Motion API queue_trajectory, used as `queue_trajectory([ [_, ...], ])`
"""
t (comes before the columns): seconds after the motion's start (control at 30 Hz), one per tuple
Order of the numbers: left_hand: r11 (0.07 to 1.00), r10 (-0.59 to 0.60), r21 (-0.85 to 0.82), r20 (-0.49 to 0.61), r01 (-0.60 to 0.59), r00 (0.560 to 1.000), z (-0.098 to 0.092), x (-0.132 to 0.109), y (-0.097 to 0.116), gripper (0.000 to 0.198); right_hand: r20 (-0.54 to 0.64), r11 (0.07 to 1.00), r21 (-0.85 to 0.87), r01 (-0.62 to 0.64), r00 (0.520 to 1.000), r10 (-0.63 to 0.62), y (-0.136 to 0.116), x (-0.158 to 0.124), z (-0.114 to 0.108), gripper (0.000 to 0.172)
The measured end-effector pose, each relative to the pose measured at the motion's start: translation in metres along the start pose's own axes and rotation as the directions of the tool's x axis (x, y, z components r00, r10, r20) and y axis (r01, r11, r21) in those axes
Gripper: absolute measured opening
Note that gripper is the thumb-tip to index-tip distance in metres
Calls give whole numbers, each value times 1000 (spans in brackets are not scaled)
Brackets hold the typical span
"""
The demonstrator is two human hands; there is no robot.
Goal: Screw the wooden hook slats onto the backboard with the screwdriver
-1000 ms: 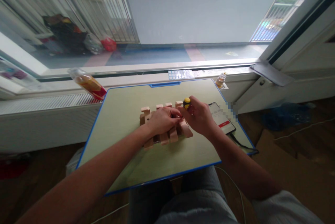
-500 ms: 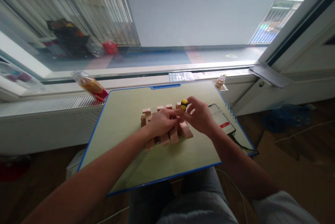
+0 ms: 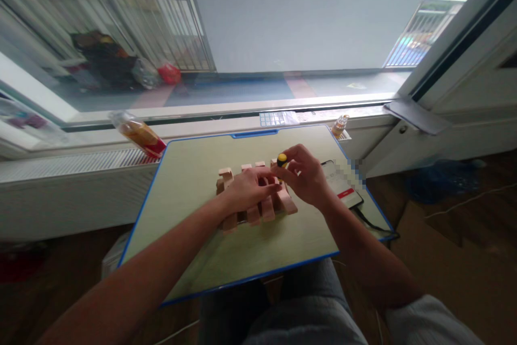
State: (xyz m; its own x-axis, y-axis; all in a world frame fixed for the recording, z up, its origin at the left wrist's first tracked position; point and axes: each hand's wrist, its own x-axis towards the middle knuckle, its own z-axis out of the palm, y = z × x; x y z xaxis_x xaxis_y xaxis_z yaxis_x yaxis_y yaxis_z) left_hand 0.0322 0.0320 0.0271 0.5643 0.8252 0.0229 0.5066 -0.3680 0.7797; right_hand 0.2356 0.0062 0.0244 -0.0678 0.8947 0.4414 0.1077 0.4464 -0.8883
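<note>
A screwdriver (image 3: 281,160) with a yellow and black handle stands nearly upright in the fingers of my right hand (image 3: 304,173). Its tip points down at the right end of a pale wooden slatted piece (image 3: 253,216) with curved arms, which lies on the board. Across the top of that piece rests my left hand (image 3: 248,188), its fingers closed over the wood and its thumb and index finger on either side of the screwdriver's lower end. What lies directly under my left palm is hidden, and I cannot make out a screw.
The blue-edged board (image 3: 194,259) lies in front of a window sill. A phone (image 3: 343,189) with a dark strap lies at its right. Beyond stand a bottle with a red label (image 3: 145,138), a small bottle (image 3: 340,126) and a blue-white packet (image 3: 278,118).
My right hand and the screwdriver have shifted slightly left, and the handle tilts a little more. My left thumb has moved away from the index finger. The wooden piece stays in place.
</note>
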Motion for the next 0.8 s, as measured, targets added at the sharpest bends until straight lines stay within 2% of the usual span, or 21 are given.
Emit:
queue_trajectory([
  [0.1, 999, 29, -42, -71, -32, 997, 2, -3, 3, 31, -57, 999, -26, 23, 998, -24, 5, 0, 3, 35],
  [0.2, 996, 31, -82, -127, -42, 991, 7, -4, 7, 31, -100, 999, -39, 33, 994, -37, 6, -1, 5, 34],
  [0.4, 927, 64, -355, -169, -121, 984, 11, 1, 8, 34, -109, 992, -109, 68, 991, -80, 1, -4, 7, 35],
  [0.5, 896, 92, -422, -127, -137, 988, 9, 0, 8, 35, -80, 992, -101, 72, 994, -80, 0, -4, 5, 36],
  [0.6, 912, 94, -389, -114, -132, 989, 5, -1, 9, 37, -49, 998, -47, 43, 998, -45, -3, -3, -1, 37],
  [0.8, 926, 131, -350, -47, -139, 990, 0, 1, 7, 35, 166, 999, 40, 16, 986, -23, -23, 4, -22, 51],
])
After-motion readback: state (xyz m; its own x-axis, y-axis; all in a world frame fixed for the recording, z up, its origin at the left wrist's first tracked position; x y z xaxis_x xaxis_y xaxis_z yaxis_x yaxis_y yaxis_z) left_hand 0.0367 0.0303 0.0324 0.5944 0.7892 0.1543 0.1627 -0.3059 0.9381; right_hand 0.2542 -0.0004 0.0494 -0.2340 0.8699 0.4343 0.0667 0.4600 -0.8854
